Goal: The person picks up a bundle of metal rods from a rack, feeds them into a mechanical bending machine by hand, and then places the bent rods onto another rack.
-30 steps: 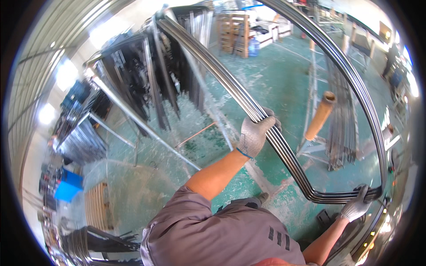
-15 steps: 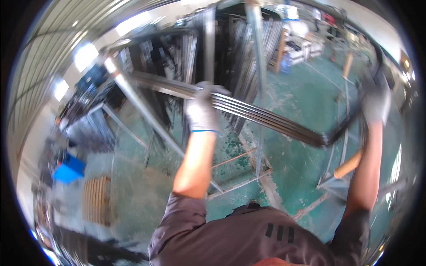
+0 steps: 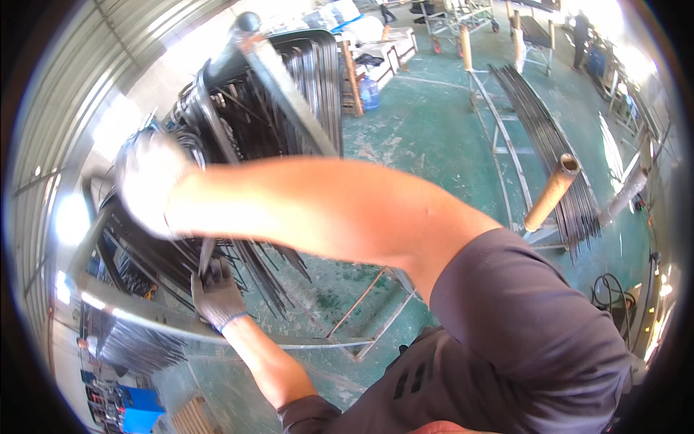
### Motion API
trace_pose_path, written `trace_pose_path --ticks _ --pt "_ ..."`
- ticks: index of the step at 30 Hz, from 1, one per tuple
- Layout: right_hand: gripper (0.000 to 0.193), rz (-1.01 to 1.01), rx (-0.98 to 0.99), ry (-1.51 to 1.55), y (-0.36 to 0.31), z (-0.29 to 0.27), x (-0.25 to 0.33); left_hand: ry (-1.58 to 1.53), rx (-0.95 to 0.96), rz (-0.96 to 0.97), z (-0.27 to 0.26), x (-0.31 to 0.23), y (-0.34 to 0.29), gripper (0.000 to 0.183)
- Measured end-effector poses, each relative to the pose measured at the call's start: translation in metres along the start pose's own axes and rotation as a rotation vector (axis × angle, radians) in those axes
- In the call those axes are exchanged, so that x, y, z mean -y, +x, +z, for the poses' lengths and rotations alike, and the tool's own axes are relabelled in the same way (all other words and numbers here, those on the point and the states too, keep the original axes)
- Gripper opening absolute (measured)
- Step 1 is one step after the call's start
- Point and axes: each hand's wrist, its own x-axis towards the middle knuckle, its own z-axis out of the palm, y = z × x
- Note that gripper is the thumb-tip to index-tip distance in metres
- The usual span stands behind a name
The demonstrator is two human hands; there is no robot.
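Observation:
My left hand (image 3: 219,298), in a grey knit glove, is low at the left with its fingers curled round a bent dark metal tube (image 3: 207,254). Across the view reaches my right arm, and the gloved right hand (image 3: 153,184) is over the upper part of the tubes. Motion blur smears its fingers, so its grip does not show. Around both hands hang many bent black metal tubes (image 3: 318,87) in a steel rack (image 3: 285,87). My right forearm hides part of them. A steel rail (image 3: 282,341) of the rack runs below my left hand.
At the right, long dark rods (image 3: 542,130) lie on a low stand with upright tan tubes (image 3: 553,194). A blue water jug (image 3: 369,94) stands beyond the rack. Lower left are a blue bin (image 3: 141,410) and a wooden pallet (image 3: 194,417). Far off stands a person (image 3: 581,37).
The bundle of bent tubes carried in both hands has moved left to the rack. My right arm has swung across to the left, and my left hand is lower. The view has turned.

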Motion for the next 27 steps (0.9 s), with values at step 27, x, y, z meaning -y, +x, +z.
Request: trace_pose_path --ticks 27 --pt "0.052 2.085 0.448 -0.212 -1.13 -0.043 -0.328 1.106 0.983 -1.08 0.113 0.55 -0.485 0.03"
